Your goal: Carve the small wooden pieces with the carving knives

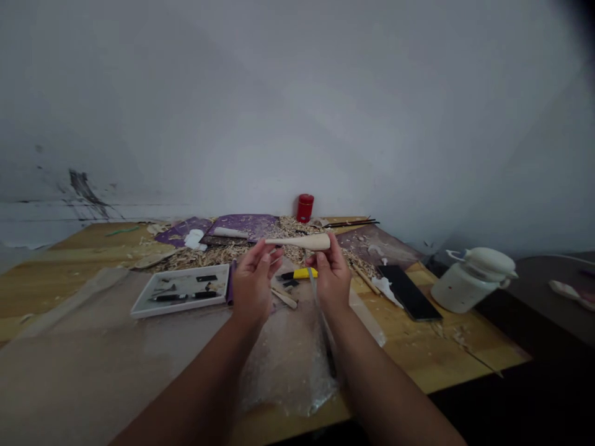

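Observation:
A pale carved wooden piece (302, 241), narrow at its left end and thick at its right end, is held level above the table between both hands. The fingers of my left hand (253, 282) pinch its thin end. Its thick end sits in the fingers of my right hand (333, 275). A long narrow metal tool (312, 284) with a dark lower end runs down beside my right hand and wrist; whether that hand touches it I cannot tell. Below and between the hands lie a yellow and black tool (300, 273) and a small wooden piece (284, 298).
Left of the hands is a white tray (181, 306) with pen-like black tools. Wood shavings (211, 254) and purple sheets (246, 223) cover the back, near a red canister (305, 208). At right are a black phone (409, 292) and a white jug (465, 288). Plastic sheeting (283, 365) lies in front.

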Tool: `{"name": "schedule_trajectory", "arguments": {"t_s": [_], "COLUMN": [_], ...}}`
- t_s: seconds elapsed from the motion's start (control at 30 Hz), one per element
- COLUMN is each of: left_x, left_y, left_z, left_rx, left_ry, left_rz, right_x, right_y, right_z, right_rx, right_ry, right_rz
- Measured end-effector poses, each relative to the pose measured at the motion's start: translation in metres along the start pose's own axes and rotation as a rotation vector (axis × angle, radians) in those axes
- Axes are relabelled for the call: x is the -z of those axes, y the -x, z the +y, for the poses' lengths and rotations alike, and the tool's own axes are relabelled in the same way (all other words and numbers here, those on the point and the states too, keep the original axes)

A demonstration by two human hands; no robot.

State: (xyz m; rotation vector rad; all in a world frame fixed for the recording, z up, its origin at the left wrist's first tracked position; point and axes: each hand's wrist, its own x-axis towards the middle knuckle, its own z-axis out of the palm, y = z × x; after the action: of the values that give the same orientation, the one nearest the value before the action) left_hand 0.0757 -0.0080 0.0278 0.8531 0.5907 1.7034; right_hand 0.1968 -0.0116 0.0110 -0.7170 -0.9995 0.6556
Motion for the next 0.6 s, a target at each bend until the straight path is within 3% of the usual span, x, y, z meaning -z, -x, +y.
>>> {"name": "schedule_trajectory", "arguments": {"t_s": [0.13,0.23,0.6], "left_x": [0.002,0.006,0.013], "left_y": [0.009,0.01,0.003], "left_z": [0.002,0.006,0.012], "left_rx": [0.111,0.185,0.194], "left_ry": [-0.122,-0.242,-0.281], "left_rz": [-0.37,-0.541,-0.612], "right_x": [0.002,0.007,0.015], "right_y": [-0.003,-0.006,-0.007], "right_z": [-0.009,-0.017,-0.019], "right_rx": [-0.01,-0.049,-0.15], "right_ry": [-0.117,-0.124,-0.11], "right_rz": [-0.135,-0.191,-0.342]}}
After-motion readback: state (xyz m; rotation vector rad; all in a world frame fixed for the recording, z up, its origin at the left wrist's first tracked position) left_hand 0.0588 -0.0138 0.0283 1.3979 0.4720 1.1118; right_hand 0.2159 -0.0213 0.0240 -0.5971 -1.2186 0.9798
